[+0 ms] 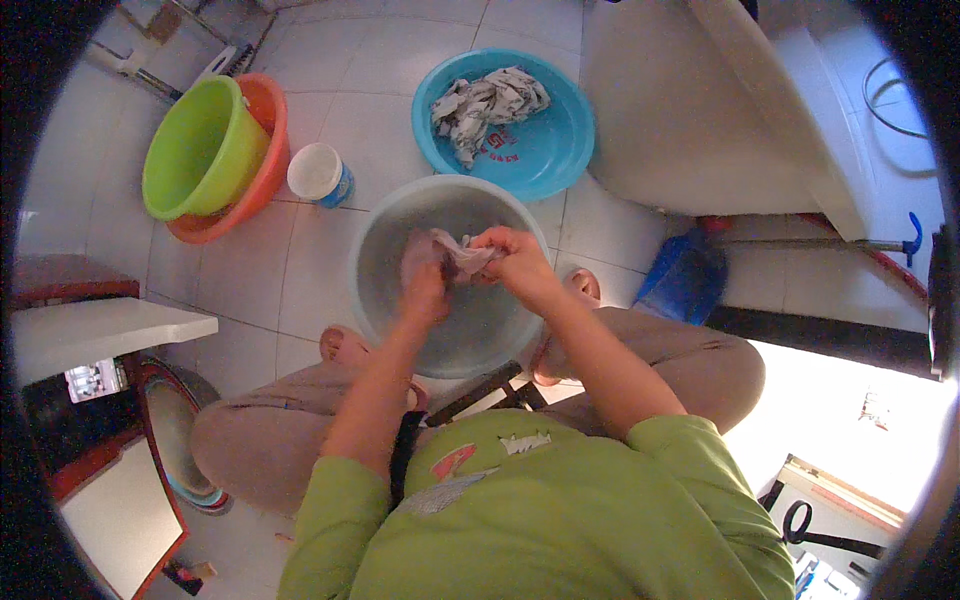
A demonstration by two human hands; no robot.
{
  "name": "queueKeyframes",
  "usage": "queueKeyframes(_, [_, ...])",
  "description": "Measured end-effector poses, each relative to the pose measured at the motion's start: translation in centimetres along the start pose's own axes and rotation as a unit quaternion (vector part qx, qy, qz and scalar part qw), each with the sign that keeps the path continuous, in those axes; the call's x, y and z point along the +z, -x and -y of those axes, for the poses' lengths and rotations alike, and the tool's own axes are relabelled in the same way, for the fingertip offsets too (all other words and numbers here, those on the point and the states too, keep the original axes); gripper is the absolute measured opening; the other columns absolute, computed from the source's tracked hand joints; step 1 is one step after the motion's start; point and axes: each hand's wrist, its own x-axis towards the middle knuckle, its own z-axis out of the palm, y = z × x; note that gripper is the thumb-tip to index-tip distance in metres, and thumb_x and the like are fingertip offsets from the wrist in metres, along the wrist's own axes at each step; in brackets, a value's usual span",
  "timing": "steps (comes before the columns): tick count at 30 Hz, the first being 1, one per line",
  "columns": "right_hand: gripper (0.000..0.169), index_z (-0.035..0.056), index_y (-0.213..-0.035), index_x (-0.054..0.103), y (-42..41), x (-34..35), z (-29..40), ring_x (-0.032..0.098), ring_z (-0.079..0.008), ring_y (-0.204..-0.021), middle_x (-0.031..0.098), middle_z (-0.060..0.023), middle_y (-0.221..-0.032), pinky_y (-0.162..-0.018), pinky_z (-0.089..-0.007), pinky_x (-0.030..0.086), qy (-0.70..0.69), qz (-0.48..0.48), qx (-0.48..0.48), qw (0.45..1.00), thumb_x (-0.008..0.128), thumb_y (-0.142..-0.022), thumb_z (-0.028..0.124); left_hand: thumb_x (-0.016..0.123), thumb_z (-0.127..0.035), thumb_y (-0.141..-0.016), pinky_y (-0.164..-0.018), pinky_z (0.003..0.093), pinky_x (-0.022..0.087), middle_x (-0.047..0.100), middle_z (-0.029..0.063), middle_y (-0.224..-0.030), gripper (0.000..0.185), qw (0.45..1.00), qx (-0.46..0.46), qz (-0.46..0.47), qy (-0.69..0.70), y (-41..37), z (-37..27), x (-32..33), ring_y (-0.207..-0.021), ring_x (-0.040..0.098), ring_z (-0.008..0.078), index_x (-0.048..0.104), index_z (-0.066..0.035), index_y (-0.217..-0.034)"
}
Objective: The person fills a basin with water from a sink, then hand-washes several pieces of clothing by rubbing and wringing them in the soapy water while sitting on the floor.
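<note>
Between my feet stands a large pale grey plastic basin [457,364]. Both hands hold a light pinkish cloth [469,257] above or inside it; the depth is hard to tell. My left hand [426,281] is blurred and grips one part of the cloth, which hides some of the fingers. With bent fingers, my right hand [510,259] grips the other end. Just beyond is a blue basin [551,161] with red writing inside, and crumpled pale patterned cloth [491,105] lies in it.
A green basin [199,150] leans inside an orange basin [274,157] at the far left, beside a white and blue tub [319,174]. A blue dustpan [686,277] lies right of my foot. A white shelf edge [112,330] juts in from the left.
</note>
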Motion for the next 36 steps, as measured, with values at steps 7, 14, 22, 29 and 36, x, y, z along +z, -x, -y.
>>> queueKeyframes(7, [0.020, 0.0003, -0.085, 0.059, 4.5, 0.0, 5.6, 0.055, -0.0127, -0.083, 0.055, -0.0069, -0.092, -0.062, -0.0256, 0.046, -0.081, 0.028, -0.130, 0.988, 0.057, -0.066, 0.000, 0.056, -0.017, -0.074, -0.071, 0.0370, 0.043, 0.058, 0.0142, -0.092, 0.026, 0.908, -0.275, -0.045, 0.314, 3.9, 2.6, 3.3, -0.084, 0.055, 0.0322, 0.055, -0.007, -0.098])
queueKeyframes(14, [0.032, 0.0014, -0.096, 0.053, 1.8, -1.2, -0.9, 0.054, -0.0131, -0.081, 0.055, -0.0041, -0.089, -0.069, -0.0262, 0.046, -0.059, 0.002, 0.008, 0.998, 0.055, -0.064, -0.003, 0.055, -0.014, -0.073, -0.067, 0.0361, 0.044, 0.060, 0.0164, -0.084, 0.020, 0.944, -0.317, 0.046, 0.078, 0.8, -1.0, -4.4, -0.076, 0.057, 0.0325, 0.058, -0.004, -0.091])
queueKeyframes(22, [0.048, 0.0087, -0.104, 0.051, 2.2, 2.3, 0.9, 0.053, -0.0213, -0.091, 0.054, -0.0082, -0.096, -0.078, -0.0324, 0.045, 0.060, 0.034, -0.211, 0.975, 0.064, -0.058, 0.001, 0.050, -0.003, -0.073, -0.070, 0.0346, 0.045, 0.061, 0.0155, -0.086, 0.023, 0.943, -0.296, -0.020, 0.151, -1.5, -9.1, -10.2, -0.079, 0.060, 0.0263, 0.056, 0.000, -0.095])
queueKeyframes(29, [0.056, 0.0152, -0.110, 0.052, -0.4, 3.3, -3.8, 0.050, -0.0331, -0.098, 0.053, -0.0141, -0.102, -0.082, -0.0406, 0.042, 0.285, 0.005, -0.191, 0.939, 0.066, -0.057, 0.003, 0.049, -0.001, -0.074, -0.073, 0.0337, 0.046, 0.062, 0.0126, -0.090, 0.028, 0.940, -0.295, 0.103, 0.136, -1.9, -9.8, -9.9, -0.083, 0.060, 0.0231, 0.054, 0.000, -0.101])
queueKeyframes(36, [0.027, 0.0076, -0.089, 0.060, -2.6, 2.9, -12.1, 0.058, -0.0310, -0.078, 0.060, -0.0151, -0.083, -0.069, -0.0385, 0.044, 0.320, -0.127, -0.040, 0.938, 0.065, -0.064, 0.015, 0.057, -0.009, -0.075, -0.077, 0.0303, 0.047, 0.058, 0.0100, -0.103, 0.038, 0.711, -0.470, 0.076, 0.517, 0.8, -5.3, -6.0, -0.091, 0.057, 0.0202, 0.050, -0.002, -0.112])
